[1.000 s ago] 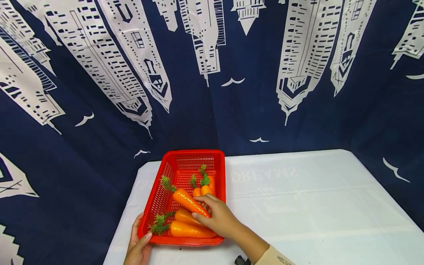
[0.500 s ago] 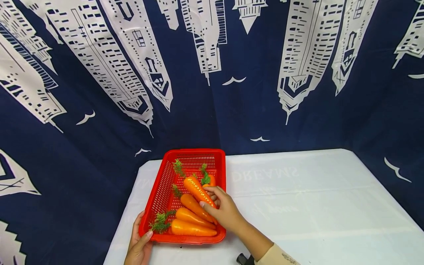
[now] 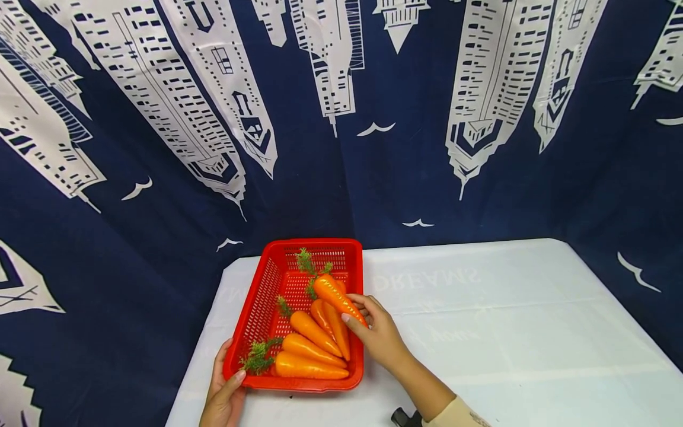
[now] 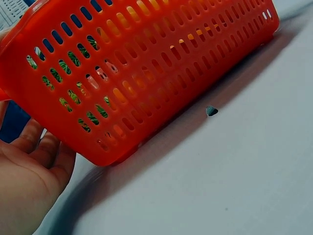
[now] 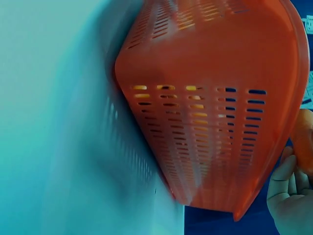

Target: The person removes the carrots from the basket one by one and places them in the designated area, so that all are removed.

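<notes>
A red slotted plastic basket [image 3: 248, 323] stands on the white-covered table with several orange carrots [image 3: 311, 366] with green tops inside. My left hand [image 3: 225, 394] grips its near left corner, thumb over the rim; the left wrist view has the fingers against the basket's outer wall [image 4: 122, 156]. Over the right side of the basket, my right hand [image 3: 380, 332] pinches one carrot [image 3: 336, 295] near its tip, its leafy top pointing to the far left. At the right edge of the right wrist view, part of that held carrot [image 5: 304, 142] shows beside the fingers.
The white cloth [image 3: 480, 332] covers the table to the right of the basket. A dark blue curtain [image 3: 395, 184] with white city prints hangs behind. A small black object [image 3: 400, 417] sits at the bottom edge by my right sleeve. A tiny dark speck [image 4: 211, 111] lies near the basket.
My right hand has moved rightward with the held carrot, from over the middle of the basket to its right side, uncovering more carrots below. The left hand stays at the corner.
</notes>
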Available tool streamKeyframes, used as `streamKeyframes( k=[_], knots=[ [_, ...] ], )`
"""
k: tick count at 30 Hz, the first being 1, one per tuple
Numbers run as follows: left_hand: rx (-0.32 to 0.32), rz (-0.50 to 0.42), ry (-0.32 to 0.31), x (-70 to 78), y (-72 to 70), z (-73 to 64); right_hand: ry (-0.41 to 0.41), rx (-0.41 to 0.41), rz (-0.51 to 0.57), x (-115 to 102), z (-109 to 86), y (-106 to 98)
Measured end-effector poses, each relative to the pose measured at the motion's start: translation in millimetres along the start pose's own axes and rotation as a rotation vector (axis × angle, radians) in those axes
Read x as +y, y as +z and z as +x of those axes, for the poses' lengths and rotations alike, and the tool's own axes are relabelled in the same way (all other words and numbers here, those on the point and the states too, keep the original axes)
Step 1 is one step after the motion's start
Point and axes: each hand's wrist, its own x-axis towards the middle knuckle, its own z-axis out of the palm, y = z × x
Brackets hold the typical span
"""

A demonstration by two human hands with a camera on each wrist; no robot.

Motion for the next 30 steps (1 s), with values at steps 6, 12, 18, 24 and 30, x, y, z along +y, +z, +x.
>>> streamKeyframes(
  k=[6,12,18,24,30],
  knots=[
    [-0.009,-0.009,0.002,1.0,0.9,0.1,0.048,0.043,0.020,0.0,-3.6,-8.7],
    [-0.041,-0.028,0.026,1.0,2.1,-0.6,0.086,0.093,0.005,5.7,-7.4,-14.5],
    [-0.026,-0.033,0.020,1.7,3.6,-0.6,0.153,0.098,0.056,9.6,-10.6,-22.6],
    [-0.041,-0.044,0.031,0.6,2.0,-0.3,0.219,0.116,0.094,13.7,-13.9,-29.0],
    [-0.063,-0.050,0.033,0.9,2.4,-1.0,0.266,0.147,0.114,20.5,-16.7,-34.3]
  ],
)
